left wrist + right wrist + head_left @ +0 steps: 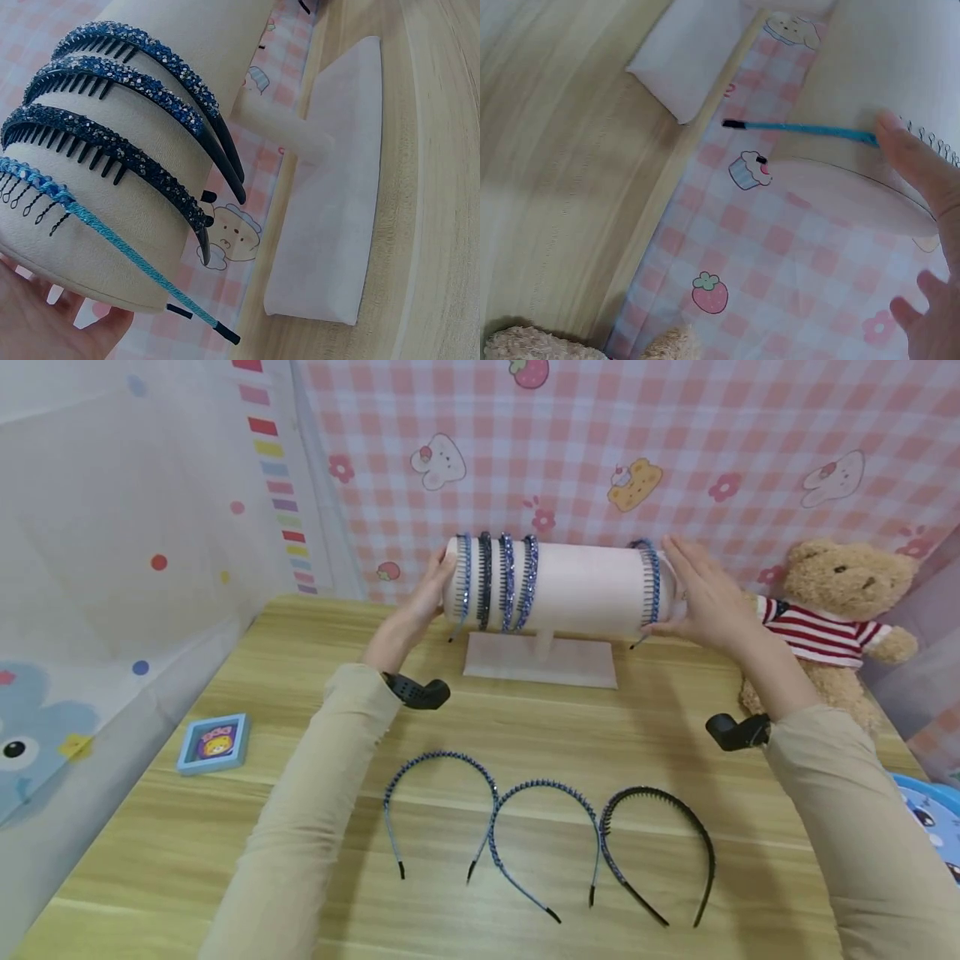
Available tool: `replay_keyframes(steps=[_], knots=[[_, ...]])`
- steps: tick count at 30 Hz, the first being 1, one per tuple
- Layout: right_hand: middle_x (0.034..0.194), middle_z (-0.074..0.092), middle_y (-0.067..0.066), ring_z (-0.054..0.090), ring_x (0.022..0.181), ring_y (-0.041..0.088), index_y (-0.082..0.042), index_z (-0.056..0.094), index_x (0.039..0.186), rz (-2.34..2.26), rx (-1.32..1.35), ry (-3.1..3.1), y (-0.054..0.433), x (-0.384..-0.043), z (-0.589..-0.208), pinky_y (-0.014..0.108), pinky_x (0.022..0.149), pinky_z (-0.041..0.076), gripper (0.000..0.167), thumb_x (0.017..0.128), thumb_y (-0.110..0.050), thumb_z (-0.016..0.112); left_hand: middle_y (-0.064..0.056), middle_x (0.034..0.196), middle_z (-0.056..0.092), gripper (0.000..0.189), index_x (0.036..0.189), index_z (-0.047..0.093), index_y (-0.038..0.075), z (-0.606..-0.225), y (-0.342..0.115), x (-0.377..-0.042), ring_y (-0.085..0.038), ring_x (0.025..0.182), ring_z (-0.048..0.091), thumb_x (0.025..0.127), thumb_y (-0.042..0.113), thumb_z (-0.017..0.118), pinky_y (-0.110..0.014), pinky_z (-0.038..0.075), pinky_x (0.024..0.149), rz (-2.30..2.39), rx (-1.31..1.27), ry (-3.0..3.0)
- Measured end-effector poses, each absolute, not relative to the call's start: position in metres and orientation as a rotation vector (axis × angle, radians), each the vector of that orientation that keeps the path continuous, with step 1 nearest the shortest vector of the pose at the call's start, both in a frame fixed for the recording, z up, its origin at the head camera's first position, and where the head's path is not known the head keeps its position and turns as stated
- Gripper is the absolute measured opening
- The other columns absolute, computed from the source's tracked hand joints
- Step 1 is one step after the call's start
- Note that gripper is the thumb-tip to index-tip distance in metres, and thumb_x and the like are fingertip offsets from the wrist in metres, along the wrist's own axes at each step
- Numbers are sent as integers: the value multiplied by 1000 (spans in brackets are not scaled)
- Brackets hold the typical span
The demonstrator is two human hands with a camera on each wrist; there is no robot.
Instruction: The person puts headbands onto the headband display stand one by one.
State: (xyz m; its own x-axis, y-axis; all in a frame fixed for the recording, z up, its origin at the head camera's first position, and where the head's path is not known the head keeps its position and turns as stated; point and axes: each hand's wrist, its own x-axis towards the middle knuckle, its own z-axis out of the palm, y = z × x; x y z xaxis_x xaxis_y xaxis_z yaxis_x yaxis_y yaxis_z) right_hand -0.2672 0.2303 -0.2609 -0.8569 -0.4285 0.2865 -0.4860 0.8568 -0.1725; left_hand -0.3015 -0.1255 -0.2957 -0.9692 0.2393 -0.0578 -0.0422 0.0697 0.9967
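Observation:
A pale cylindrical headband stand (585, 585) stands at the back of the table on a flat base (330, 202). Toward its left end sit several headbands: a light-blue beaded one (112, 225), a black glittery one (82, 127) and two blue glittery ones. Fingertips of my left hand (420, 602) rest against the roll's left end. At the right end, my right hand (708, 597) spans a blue headband (651, 585) with fingers spread; its thumb (907, 150) touches the band in the right wrist view.
Three headbands lie in a row nearer the front: a blue one (438, 753), another blue one (543, 782) and a black one (708, 843). A small blue frame (243, 739) is at left. At right sit a teddy bear (840, 577) and part of a blue round item (930, 810).

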Motion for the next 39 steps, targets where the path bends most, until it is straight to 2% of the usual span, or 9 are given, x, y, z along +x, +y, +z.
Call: replay_keyframes(steps=[5,8,15,23,28,39], knots=[[150,20,19,26,131,45,-16,9,148,360,726,-2869,225,-273,-257,62,105,22,112,65,-27,82,-2,154,8,59,147,-1,29,-297,-125,-301,-23,142,9,97,48,22,-52,14,113,2010,202,2134],[148,24,20,28,130,44,-12,15,147,354,705,-2854,220,-274,-259,65,102,24,110,63,-28,84,-2,154,9,59,147,0,29,-297,-125,-301,-24,141,10,97,49,22,-52,14,113,2012,201,2142],[152,15,19,10,138,42,1,20,141,292,709,-2818,203,-273,-266,64,107,15,106,62,-29,84,-4,154,9,59,147,-1,27,-297,-126,-301,-25,141,11,97,47,22,-53,14,113,2024,202,2144],[142,33,24,23,133,43,7,30,135,205,774,-2772,177,-278,-266,56,111,19,103,58,-35,85,-4,154,8,59,147,-2,27,-298,-126,-301,-25,141,10,97,47,22,-52,14,113,2025,210,2143],[146,28,22,22,134,41,5,29,137,243,795,-2788,163,-280,-265,53,112,16,103,61,-39,83,-5,154,6,60,147,-4,26,-298,-126,-301,-25,142,6,97,48,21,-53,12,113,2002,204,2164],[151,19,17,20,136,38,2,24,141,249,871,-2780,144,-282,-268,50,114,11,103,67,-47,77,-4,153,9,60,147,-3,26,-297,-125,-302,-23,141,10,97,49,21,-51,14,114,1994,185,2163]])
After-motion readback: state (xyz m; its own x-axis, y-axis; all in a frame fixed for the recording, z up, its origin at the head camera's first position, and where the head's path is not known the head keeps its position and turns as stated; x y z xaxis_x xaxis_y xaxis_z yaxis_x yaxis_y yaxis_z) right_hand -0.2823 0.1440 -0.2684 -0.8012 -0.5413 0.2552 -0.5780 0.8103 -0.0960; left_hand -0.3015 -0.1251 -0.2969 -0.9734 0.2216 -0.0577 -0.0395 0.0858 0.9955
